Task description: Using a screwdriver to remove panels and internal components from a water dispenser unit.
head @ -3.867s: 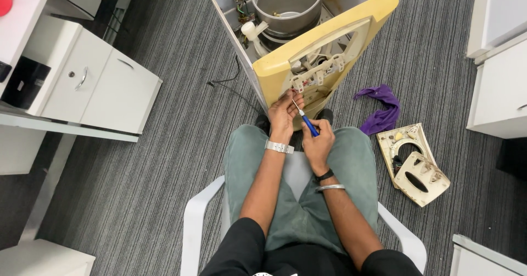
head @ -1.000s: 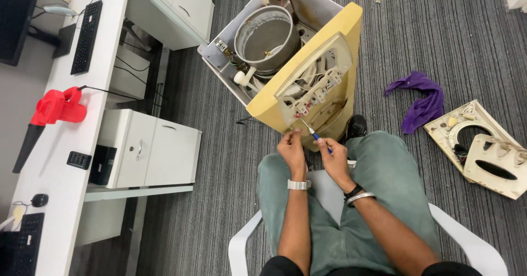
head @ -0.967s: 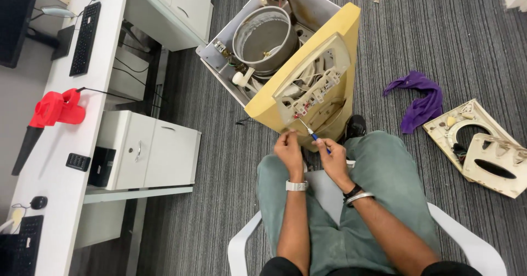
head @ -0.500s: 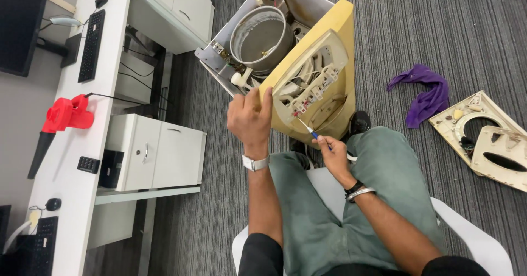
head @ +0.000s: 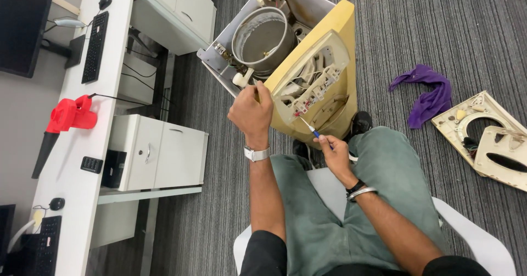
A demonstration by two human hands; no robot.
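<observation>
An opened washing machine point(head: 241, 45) with a steel drum point(head: 264, 40) lies on the carpet before my knees. Its yellowed top panel point(head: 335, 62) leans against it, showing wires and plastic ribs on its underside. My left hand point(head: 251, 111) is raised and grips the panel's left edge. My right hand point(head: 332, 149) holds a small blue-handled screwdriver point(head: 310, 129), its tip at the lower part of the panel's inner frame. I sit on a white chair point(head: 329, 188).
A purple cloth point(head: 425, 92) and a detached cream lid part point(head: 488, 138) lie on the carpet to the right. A white desk point(head: 82, 160) on the left carries a red blower point(head: 68, 116), keyboards and a monitor, with drawer cabinets point(head: 156, 155) beneath.
My left hand left the spot beside the screwdriver, rose and took hold of the panel's left edge. My right hand stays with the screwdriver at the panel. The view shifted right earlier.
</observation>
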